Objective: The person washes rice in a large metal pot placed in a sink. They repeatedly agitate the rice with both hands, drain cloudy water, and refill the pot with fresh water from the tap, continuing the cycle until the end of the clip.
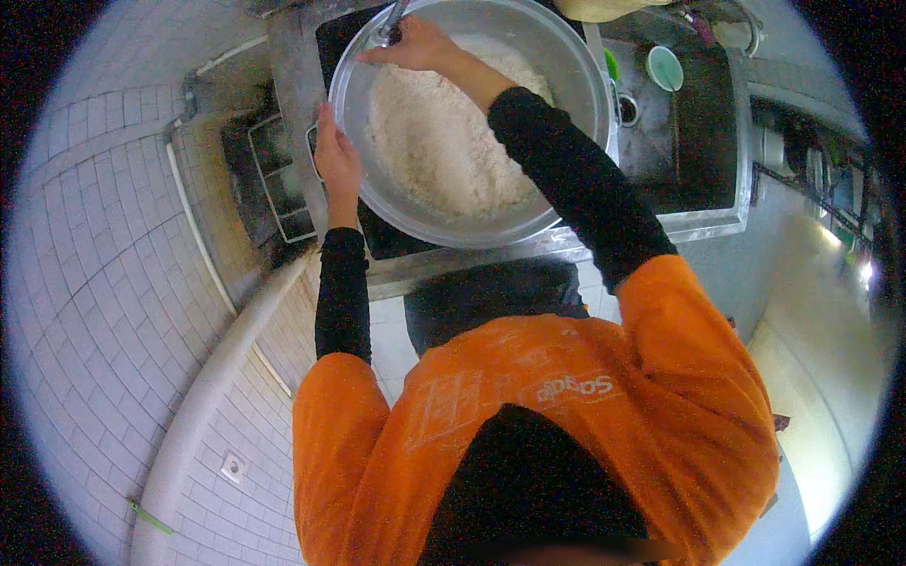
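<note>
A large round metal basin (473, 237) holds a heap of pale, rice-like grain (453, 141). It sits over a sink with a stone or metal edge. My left hand (338, 156) lies against the basin's left outer side, near its loop handle (313, 159), with its fingers pointing up. Across the top of the basin reaches my right arm, and my right hand (417, 46) is at the metal faucet (391, 28) by the upper left rim. Its thumb and fingers are around the faucet's lower end; whether they grip it is unclear.
Right of the basin is a sink basin (697, 156) with a light green bowl (665, 68) and a drain (627, 110). A wire rack (279, 177) stands at the left by the tiled wall (120, 212). A pale bag or container (609, 8) is at the top.
</note>
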Demonstrator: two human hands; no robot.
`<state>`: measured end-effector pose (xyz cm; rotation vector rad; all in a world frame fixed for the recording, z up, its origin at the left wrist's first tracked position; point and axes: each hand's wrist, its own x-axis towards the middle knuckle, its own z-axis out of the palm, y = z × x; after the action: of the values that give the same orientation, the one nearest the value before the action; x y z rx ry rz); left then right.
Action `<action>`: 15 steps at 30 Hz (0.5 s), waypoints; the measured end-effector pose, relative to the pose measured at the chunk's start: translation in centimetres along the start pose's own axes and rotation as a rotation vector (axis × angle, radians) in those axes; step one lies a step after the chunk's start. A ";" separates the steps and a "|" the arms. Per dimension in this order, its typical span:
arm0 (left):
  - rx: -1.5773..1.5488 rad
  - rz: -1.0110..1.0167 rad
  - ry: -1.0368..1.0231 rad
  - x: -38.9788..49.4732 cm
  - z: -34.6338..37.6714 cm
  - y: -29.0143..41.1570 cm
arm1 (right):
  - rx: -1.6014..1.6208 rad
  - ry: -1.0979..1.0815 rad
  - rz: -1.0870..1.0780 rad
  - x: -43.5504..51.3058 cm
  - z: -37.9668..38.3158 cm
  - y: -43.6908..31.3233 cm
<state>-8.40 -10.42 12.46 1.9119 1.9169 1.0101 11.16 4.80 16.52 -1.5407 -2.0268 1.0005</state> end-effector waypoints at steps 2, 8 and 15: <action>-0.033 0.009 0.009 -0.4 0.4 -0.5 | 0.087 -0.156 0.047 -1.4 -2.0 -0.3; -0.091 -0.186 -0.101 -0.6 0.0 -0.6 | 0.089 -0.424 0.165 -6.7 -10.6 -0.9; -0.048 -0.102 -0.031 -0.4 0.3 -0.6 | 0.075 -0.565 0.135 -6.4 -12.6 -0.9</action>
<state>-8.62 -10.61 11.75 1.7744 1.9337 0.9823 21.23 2.35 26.23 -1.4864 -2.2194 1.7004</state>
